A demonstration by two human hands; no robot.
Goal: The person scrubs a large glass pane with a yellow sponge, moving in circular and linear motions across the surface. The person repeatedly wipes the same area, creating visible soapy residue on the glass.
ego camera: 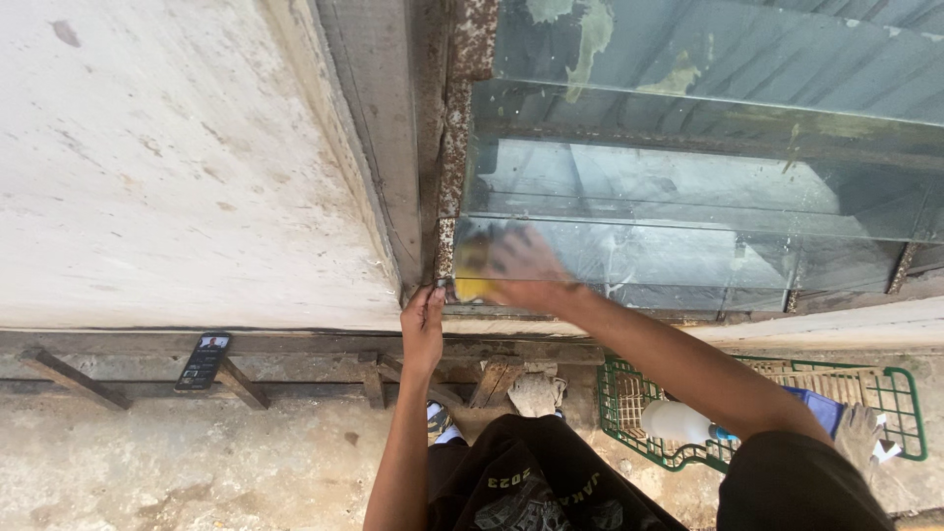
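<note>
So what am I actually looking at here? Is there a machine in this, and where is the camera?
There is no machine. A person wears one camera on the head, and it looks down along a wall at their own two bare arms. The right hand presses a yellow sponge against the lower corner of a glass pane; it looks blurred, so it is probably moving. The left hand rests on the ledge at the foot of the rusty window frame. Below, on the ground, a green wire basket holds a white spray bottle and a blue thing I cannot make out. A dark phone lies on the wooden slats to the left.
</note>
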